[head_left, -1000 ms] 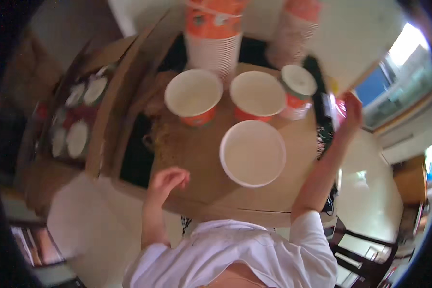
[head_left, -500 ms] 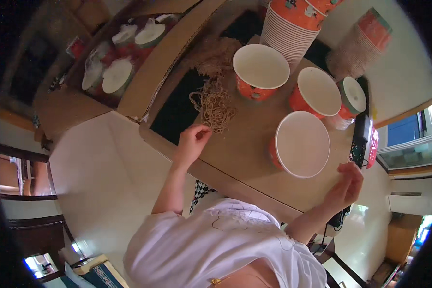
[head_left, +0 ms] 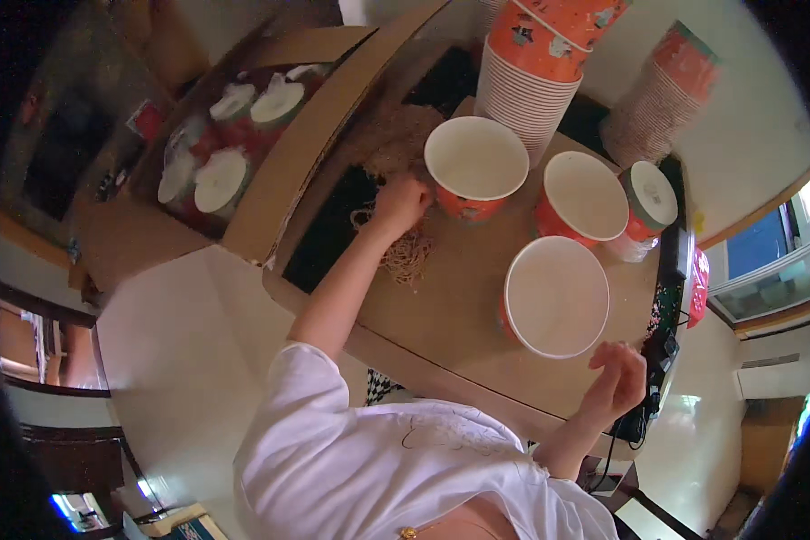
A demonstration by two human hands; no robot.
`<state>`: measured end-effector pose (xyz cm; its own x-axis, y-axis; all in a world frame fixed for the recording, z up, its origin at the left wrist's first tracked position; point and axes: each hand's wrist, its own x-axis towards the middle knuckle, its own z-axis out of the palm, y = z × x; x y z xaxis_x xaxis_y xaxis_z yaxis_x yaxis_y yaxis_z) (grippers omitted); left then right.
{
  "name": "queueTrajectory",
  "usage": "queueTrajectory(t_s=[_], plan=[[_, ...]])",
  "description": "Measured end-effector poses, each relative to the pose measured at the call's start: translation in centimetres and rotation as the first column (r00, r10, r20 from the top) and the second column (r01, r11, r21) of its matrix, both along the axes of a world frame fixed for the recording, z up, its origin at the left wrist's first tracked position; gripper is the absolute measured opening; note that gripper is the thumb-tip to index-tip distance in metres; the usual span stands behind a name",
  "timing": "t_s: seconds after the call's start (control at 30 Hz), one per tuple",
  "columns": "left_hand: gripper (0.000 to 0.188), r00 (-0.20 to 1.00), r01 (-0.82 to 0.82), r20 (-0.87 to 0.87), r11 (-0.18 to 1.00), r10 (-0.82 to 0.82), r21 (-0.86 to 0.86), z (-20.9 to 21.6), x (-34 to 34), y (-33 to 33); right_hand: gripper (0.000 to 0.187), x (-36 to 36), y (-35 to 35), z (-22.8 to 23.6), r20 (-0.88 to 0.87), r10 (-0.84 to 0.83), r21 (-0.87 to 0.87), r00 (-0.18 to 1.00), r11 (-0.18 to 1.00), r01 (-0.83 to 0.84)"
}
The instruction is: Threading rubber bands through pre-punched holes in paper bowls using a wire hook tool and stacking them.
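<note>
My left hand reaches over a tangle of tan shredded paper strands. Its fingers are curled closed, and what they hold, if anything, is hidden. A second, darker heap of brown shreds lies just beyond it. To the right of that hand stands an orange paper tub with a white inside. My right hand hovers near the table's front right, fingers loosely bent and apart, holding nothing. Closest to it is the front paper tub, white inside. Another orange paper tub stands behind that one.
A tall stack of nested orange tubs rises at the back, with a wrapped stack farther right. A lidded tub is at the right edge. On the left, an opened cardboard box holds several plastic-wrapped tubs. Black cables hang at the right corner.
My left hand has moved forward from the near edge of the strands to over the pile. My right hand has drawn back slightly toward me. The view has shifted a little.
</note>
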<state>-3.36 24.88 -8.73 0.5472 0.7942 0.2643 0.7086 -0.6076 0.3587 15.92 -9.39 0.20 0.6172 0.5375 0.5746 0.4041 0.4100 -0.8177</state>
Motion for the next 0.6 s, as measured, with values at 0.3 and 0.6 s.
queueTrajectory(t_s=[0.3,0.6], plan=[[0.010,0.926,0.013,0.374,0.989,0.044,-0.149,0.6,-0.8,1.0,0.014,-0.8,-0.7,0.0,-0.035,-0.079,0.029,0.996,0.996,0.080],[0.010,0.477,0.141,0.793,0.924,-0.379,0.356,18.4,-0.7,-8.1,0.013,-0.8,-0.6,0.0,-0.048,0.100,-0.111,0.994,0.988,-0.105]])
